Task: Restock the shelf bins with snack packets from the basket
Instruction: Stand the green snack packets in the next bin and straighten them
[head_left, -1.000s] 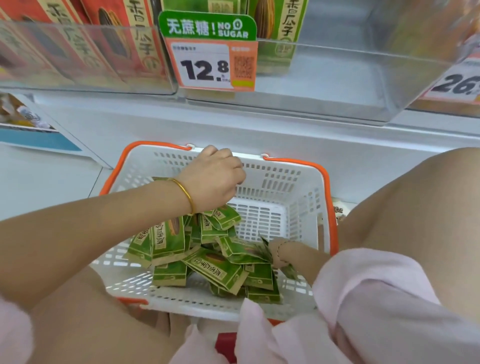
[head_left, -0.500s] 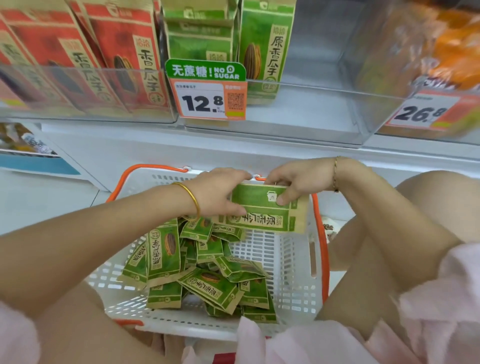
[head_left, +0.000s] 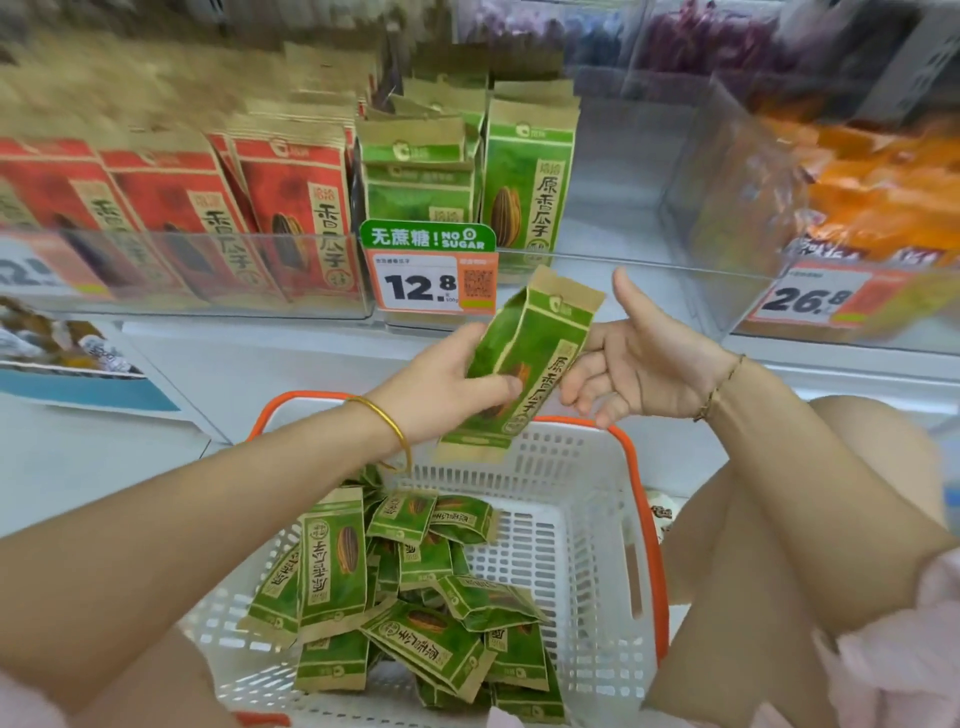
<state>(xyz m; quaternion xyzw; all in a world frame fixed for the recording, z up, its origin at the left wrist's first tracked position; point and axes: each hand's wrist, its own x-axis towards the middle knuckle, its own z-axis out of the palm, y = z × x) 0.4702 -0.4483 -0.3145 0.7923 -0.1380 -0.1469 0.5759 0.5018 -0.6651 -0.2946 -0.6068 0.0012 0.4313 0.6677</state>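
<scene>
My left hand (head_left: 447, 384) grips a green snack packet (head_left: 535, 353) by its left side, holding it nearly upright above the basket's far rim. My right hand (head_left: 639, 364) is beside the packet's right edge, fingers loosely spread and thumb up, barely touching it. The white basket (head_left: 587, 571) with orange rim holds several more green packets (head_left: 415, 597). Straight ahead, the clear shelf bin (head_left: 623, 265) holds a few upright green packets (head_left: 530, 176) at its left; its right part is bare.
A green and orange price tag (head_left: 428, 270) reading 12.8 hangs on the bin front. Red packets (head_left: 197, 213) fill the bin to the left, orange packets (head_left: 872, 192) the bin to the right. My knees flank the basket.
The packet went from lying sideways in both hands to nearly upright and higher, near the bin front. My right hand has loosened off it. The view tilted up toward the shelf.
</scene>
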